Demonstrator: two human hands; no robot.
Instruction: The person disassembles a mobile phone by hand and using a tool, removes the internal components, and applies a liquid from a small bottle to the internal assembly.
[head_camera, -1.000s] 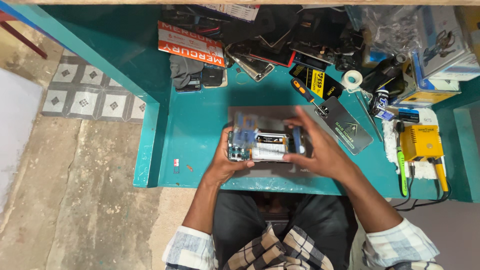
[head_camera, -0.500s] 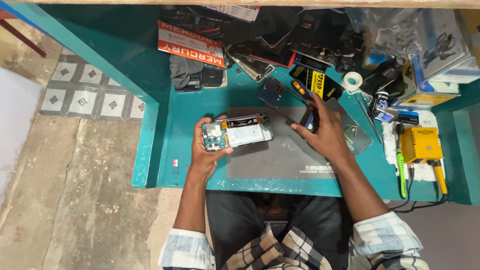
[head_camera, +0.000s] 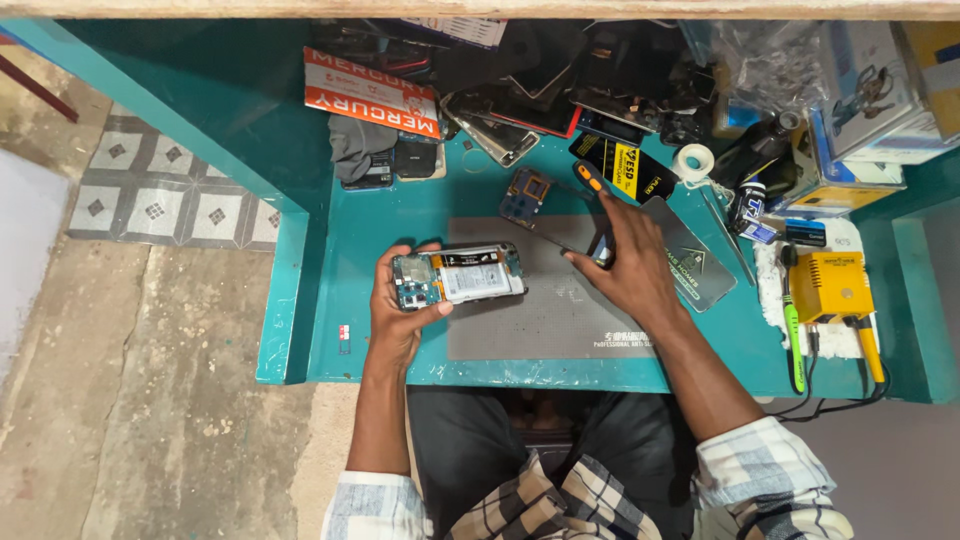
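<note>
My left hand (head_camera: 398, 318) holds an opened phone (head_camera: 458, 277) by its left end, just above the left part of the grey work mat (head_camera: 560, 320). The phone's back is off, showing its white battery and circuit board. My right hand (head_camera: 628, 265) is at the mat's upper right corner. Its thumb and fingers close around the lower end of a dark screwdriver (head_camera: 590, 180) with an orange-marked handle, and the index finger lies along it. A small loose circuit board (head_camera: 527, 195) lies just left of the screwdriver.
A black flat panel (head_camera: 700, 268) lies under my right wrist. A yellow soldering station (head_camera: 835, 285) with cables stands at the right, and a white tape roll (head_camera: 693, 160) behind. Phone parts, boxes and a red-and-white carton (head_camera: 370, 95) crowd the back of the teal table (head_camera: 360, 340).
Both hands held the phone over the mat a second ago. My left hand has carried it left, and my right hand has let go and reached up right to the screwdriver.
</note>
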